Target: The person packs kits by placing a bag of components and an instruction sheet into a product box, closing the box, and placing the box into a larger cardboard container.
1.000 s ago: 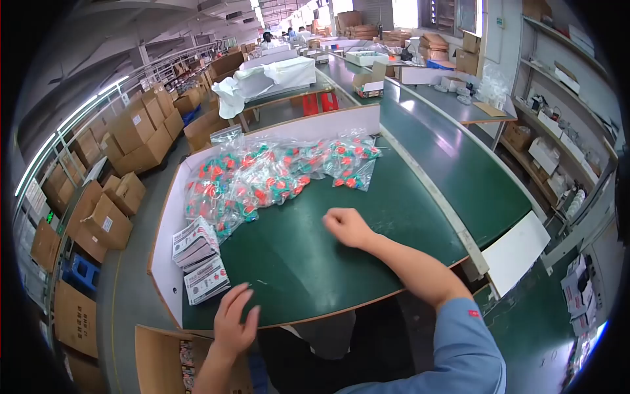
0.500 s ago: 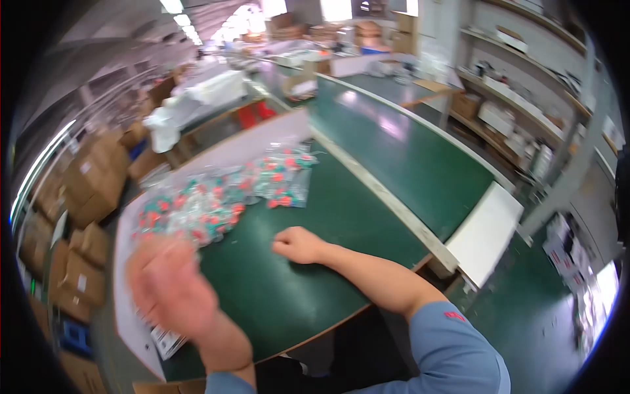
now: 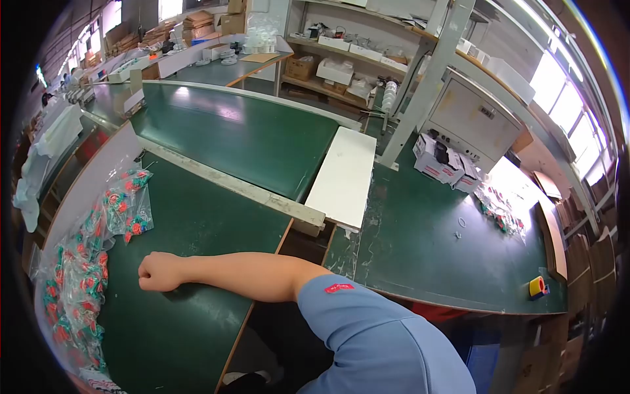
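Plastic bags (image 3: 84, 279), clear, crinkled, red-and-green contents

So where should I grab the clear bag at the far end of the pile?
Probably pinch the clear bag by its right-hand edge, where loose plastic spreads onto the green table. Come from the right; other bags crowd its left.

Nothing is legible; the red tag (image 3: 338, 288) on the blue sleeve (image 3: 387, 345) seems lettered.

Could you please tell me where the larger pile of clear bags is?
In the head view, the larger pile of clear bags lies at left on the green table, along its white wall, just left of the right hand.
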Available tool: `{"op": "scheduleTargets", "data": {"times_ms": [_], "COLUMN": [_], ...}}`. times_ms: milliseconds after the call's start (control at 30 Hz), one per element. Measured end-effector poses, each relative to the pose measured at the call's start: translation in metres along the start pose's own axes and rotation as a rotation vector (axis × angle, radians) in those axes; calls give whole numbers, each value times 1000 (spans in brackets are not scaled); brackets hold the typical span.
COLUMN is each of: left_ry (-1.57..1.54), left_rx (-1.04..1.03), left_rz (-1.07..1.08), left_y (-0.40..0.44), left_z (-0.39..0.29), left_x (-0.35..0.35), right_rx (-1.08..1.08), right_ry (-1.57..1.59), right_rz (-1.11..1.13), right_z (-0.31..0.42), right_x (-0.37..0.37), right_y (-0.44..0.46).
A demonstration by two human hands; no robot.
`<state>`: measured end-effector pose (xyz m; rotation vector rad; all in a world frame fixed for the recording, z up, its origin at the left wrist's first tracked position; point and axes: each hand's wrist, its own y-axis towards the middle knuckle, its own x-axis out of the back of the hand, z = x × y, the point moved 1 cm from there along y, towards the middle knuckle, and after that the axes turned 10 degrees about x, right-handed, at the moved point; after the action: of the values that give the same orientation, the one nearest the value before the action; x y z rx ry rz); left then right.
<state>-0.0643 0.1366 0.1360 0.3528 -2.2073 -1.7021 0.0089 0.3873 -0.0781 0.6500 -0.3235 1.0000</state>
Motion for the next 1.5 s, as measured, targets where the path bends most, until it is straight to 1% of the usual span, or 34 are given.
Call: {"op": "scheduleTargets", "data": {"times_ms": [67,167,233,267,333,367,400,467,600,700,833,900,933,1000,1033,1067,1133,1167,1200,1267,1300,1400,1433,1500], "left_ry": [36,93,156,-409,-338,-253,-171,-34,124,187,259,331,380,415,433,444,691,745,790,911,911,983,995,949], "left_rx": [-28,-23,-11,-235,-169,-110,-62,5,36,33,70,187,243,261,269,446,457,522,587,812,806,1085,1083,1145], "left_rz": [102,96,93,-119,-181,-208,-232,-269,-291,-290,-266,-261,-269,-208,-177,-31,179,246,319,428,426,460,436,453], "left_y": [1,1,10,17,10,3,-5,-14,-15,-7,-12,-20,-20,-19,-19,-42,-98,-125,-150,-188,-190,-197,-196,-196], "left_z": [2,9,23,43,21,14,9,-6,-20,-26,-28,-2,12,51,72,89,112,117,117,112,114,115,113,111], "left_x": [5,-2,-23,-50,-38,-29,-20,-6,1,-5,-10,-28,-32,-48,-55,-61,-51,-39,-26,2,7,27,32,32], "right_rx": [-8,12,40,73,140,102,66,52,66,-74,23,4,-59,265,342,422,365,339,345,72,-62,-46,-35,-16], "right_ry": [2,14,12,0,11,-64,-12,-26,8,26,-71,-27,-60,156,200,238,158,111,114,48,11,-62,-97,-132], "right_rz": [-6,-9,-7,-13,-18,53,77,113,124,151,143,156,185,-58,-131,-201,-57,-2,1,100,149,156,156,161], "right_z": [-2,-3,-5,-5,-10,-12,-8,-6,2,11,2,-1,-7,-36,-27,-18,-18,-16,-11,-6,-6,-8,-4,10], "right_x": [1,1,1,2,4,6,7,5,0,8,6,8,7,-17,-19,-21,-9,-5,-2,3,4,0,-3,-10], "right_y": [1,0,-1,-1,-1,1,-1,-1,1,1,2,0,2,2,1,0,-4,-1,0,-1,1,0,2,0]}}
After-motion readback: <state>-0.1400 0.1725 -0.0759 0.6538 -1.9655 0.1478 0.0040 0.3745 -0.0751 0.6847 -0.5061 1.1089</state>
